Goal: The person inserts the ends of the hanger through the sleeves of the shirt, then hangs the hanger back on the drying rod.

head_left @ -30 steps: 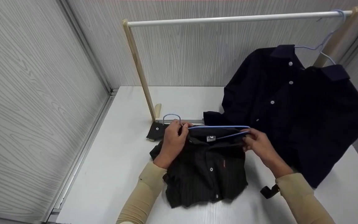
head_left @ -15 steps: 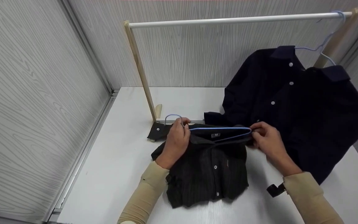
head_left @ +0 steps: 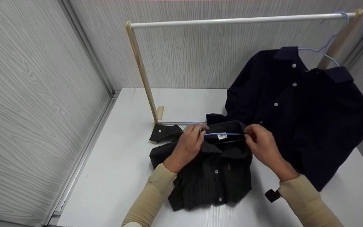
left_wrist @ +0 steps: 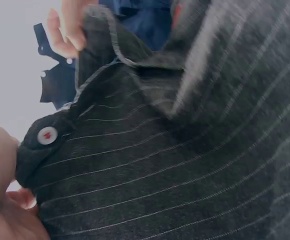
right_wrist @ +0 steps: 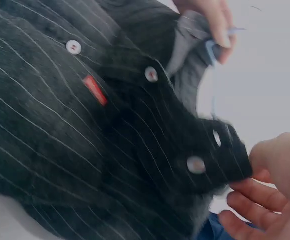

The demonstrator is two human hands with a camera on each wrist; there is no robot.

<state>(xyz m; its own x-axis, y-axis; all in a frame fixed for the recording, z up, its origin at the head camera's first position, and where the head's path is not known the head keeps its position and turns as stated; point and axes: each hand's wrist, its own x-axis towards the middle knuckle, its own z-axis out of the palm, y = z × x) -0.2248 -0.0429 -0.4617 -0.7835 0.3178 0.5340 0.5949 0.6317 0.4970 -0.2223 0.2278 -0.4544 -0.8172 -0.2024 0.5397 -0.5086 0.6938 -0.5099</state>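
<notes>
A black pinstriped shirt (head_left: 197, 176) with white buttons lies on the table, its neck opening towards the back. Inside that opening is a blue wire hanger (head_left: 227, 134), its hook partly behind my left hand (head_left: 187, 143). That hand grips the left side of the shirt's collar beside the hanger; in the left wrist view its fingers are by a collar button (left_wrist: 47, 135). At the other end of the collar, my right hand (head_left: 263, 143) pinches the fabric, clearest in the right wrist view, where the collar (right_wrist: 220, 155) stretches to the fingertips. Shirt hides most of the hanger.
A clothes rack with a white rail (head_left: 232, 21) and wooden posts (head_left: 142, 69) stands behind. From its right end hangs a navy shirt (head_left: 298, 116) on another blue hanger (head_left: 328, 44), close to my right arm. White table (head_left: 99, 176) surrounds the black shirt.
The hanger has sunk deeper into the neck opening, and the back of the collar now stands up behind it. My left hand moved right; my right hand moved right, then back left.
</notes>
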